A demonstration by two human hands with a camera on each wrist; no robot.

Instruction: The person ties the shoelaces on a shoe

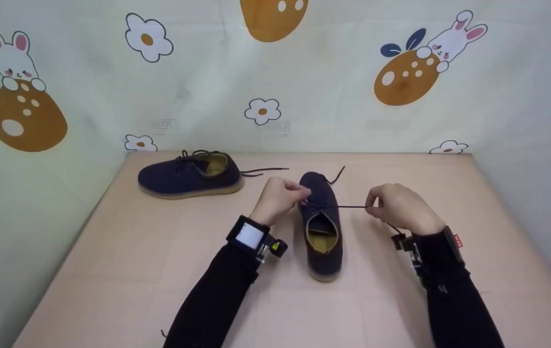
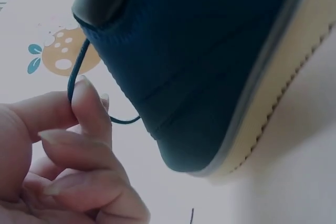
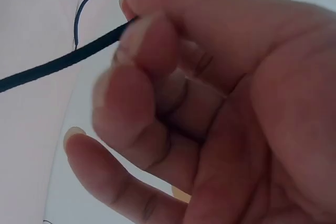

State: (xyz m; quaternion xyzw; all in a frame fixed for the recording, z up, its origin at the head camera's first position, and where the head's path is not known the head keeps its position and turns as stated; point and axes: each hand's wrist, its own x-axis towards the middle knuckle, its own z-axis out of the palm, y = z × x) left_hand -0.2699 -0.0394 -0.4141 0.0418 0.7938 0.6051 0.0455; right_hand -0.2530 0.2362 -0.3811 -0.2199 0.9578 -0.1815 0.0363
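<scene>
Currently both the left hand [image 1: 278, 195] and right hand [image 1: 398, 207] pinch taut lace [image 1: 350, 207] ends; uneven tension could slide the shoe [image 1: 323, 224] sideways on the tabletop [image 1: 111, 251].

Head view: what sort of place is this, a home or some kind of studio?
Probably a staged recording corner rather than a lived-in room. A bare tabletop is walled in by a cartoon bunny-and-egg backdrop, the person wears wrist cameras, and only two navy shoes are laid out.
</scene>
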